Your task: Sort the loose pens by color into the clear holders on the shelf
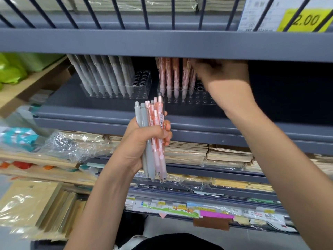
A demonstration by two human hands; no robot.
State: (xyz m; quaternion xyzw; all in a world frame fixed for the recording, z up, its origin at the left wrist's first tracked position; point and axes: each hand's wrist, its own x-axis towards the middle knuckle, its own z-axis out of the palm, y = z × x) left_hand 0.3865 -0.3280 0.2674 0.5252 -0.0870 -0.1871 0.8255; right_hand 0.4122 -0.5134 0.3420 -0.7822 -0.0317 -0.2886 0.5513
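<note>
My left hand (pixel 144 141) grips a bundle of loose pens (pixel 153 134), several grey and several pink, tips pointing down. On the grey shelf (pixel 108 109) stand two clear holders. The left holder (pixel 142 82) carries a row of grey pens (pixel 104 74) and has free holes at its right end. The right holder (pixel 196 101) carries several pink pens (pixel 173 76). My right hand (pixel 221 73) reaches into the shelf at the tops of the pink pens; its fingers are blurred and in shadow, so what they hold is unclear.
The shelf board above (pixel 162 44) hangs low over the pen tops. A price label (pixel 306 17) sits top right. Stacks of kraft notebooks (pixel 189 152) fill the shelf below; crumpled plastic wrap (pixel 77 147) and wooden racks lie at left.
</note>
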